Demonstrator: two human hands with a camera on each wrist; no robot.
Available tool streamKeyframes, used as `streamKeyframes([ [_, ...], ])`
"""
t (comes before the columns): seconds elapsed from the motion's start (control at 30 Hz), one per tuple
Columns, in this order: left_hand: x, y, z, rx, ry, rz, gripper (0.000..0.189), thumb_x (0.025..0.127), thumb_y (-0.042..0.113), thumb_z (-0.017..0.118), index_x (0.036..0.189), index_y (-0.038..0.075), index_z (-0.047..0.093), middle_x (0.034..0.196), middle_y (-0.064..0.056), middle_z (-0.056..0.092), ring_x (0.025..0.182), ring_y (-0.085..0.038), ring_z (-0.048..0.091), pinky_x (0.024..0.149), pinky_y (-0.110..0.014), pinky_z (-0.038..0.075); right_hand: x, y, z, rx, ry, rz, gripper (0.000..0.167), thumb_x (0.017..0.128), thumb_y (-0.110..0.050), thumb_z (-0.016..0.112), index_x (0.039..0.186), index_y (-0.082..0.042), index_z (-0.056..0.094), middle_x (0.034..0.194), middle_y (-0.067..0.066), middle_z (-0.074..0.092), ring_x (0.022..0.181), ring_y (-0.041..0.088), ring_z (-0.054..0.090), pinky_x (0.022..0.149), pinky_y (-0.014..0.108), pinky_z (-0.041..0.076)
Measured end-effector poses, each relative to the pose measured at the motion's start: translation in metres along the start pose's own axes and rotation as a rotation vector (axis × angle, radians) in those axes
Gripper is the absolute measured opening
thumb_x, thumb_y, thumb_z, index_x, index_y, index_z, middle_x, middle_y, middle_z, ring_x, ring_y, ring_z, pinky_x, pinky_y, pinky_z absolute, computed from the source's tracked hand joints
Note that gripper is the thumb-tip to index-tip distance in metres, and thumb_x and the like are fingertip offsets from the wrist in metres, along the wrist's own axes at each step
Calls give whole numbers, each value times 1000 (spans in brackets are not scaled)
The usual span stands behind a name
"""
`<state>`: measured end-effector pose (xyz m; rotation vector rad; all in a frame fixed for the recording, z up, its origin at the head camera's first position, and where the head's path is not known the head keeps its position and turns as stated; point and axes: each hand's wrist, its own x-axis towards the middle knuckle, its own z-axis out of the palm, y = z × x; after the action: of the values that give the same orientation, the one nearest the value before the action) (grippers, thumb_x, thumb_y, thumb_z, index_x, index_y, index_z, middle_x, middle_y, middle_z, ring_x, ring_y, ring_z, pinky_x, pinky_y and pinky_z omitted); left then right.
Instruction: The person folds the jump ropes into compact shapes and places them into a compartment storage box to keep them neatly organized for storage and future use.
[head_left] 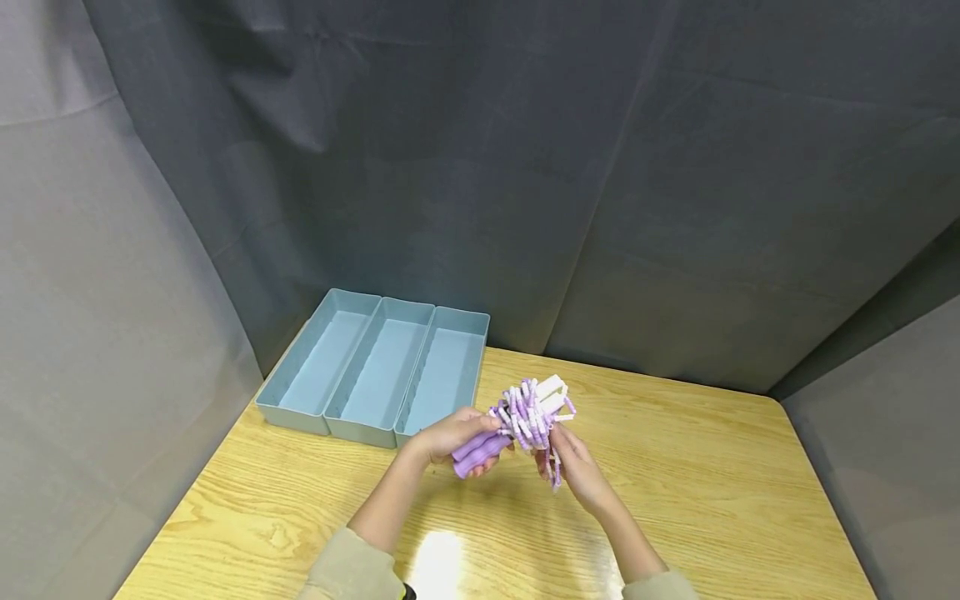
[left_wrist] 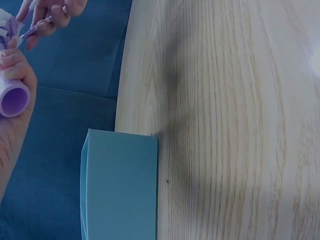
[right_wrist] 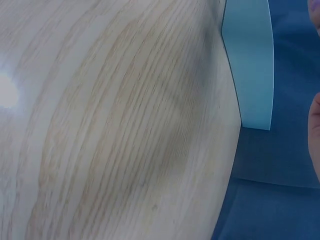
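A bundled beaded jump rope with purple and white segments is held up over the table in the head view. My left hand grips its two purple handles, which lie side by side. My right hand pinches the beaded cord at the bundle's right side, where a few strands dangle. In the left wrist view, the hollow end of a purple handle sticks out below the left fingers. Only a sliver of a hand shows at the right edge of the right wrist view.
Three blue-grey bins stand side by side on the wooden table, left of the hands. Dark cloth hangs behind the table's far edge, with lighter grey cloth at the left.
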<state>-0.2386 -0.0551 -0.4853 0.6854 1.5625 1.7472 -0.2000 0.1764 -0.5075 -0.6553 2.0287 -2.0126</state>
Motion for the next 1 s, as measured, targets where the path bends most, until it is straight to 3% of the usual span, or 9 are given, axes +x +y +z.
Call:
streamKeyframes([
  [0.13,1,-3,-1,3,23,-7,48,91,31,42,93,-15,56,58,-7,58,43,-12,52,38,-22,45,-1,-1,1,-116,-6,-16,38,102,-12,19,96,14,46,69,28,48,54,18,49,42,29,45],
  [0.23,1,-4,-1,-8,37,-17,49,91,32,43,94,-15,57,58,-6,58,43,-12,52,38,-22,45,-2,-4,3,-173,24,22,36,101,-8,20,95,16,46,71,30,48,54,20,49,42,28,45],
  [0.4,2,-6,0,-22,65,-17,51,91,33,45,96,-16,57,59,-7,58,44,-12,52,38,-23,46,-2,-9,9,-326,167,133,30,101,-10,28,93,6,52,72,14,54,53,20,50,41,27,46],
  [0.53,3,-8,-1,-20,84,-21,51,91,34,46,96,-16,57,59,-7,58,44,-12,52,38,-23,46,-4,-12,12,-472,249,141,25,99,-14,36,93,-2,57,62,3,54,46,15,50,36,25,45],
  [0.87,2,-8,0,-14,95,-4,51,91,33,46,96,-17,57,59,-7,58,43,-11,52,38,-22,46,-7,-16,14,-635,269,130,32,99,-26,35,85,-6,56,47,-4,47,31,7,41,27,23,36],
  [1.0,3,-8,-1,-21,113,-15,52,90,36,47,96,-14,58,60,-8,59,45,-12,53,39,-22,46,-8,-18,15,-681,269,42,27,99,-20,38,83,-8,55,49,-8,42,34,1,35,31,20,32],
])
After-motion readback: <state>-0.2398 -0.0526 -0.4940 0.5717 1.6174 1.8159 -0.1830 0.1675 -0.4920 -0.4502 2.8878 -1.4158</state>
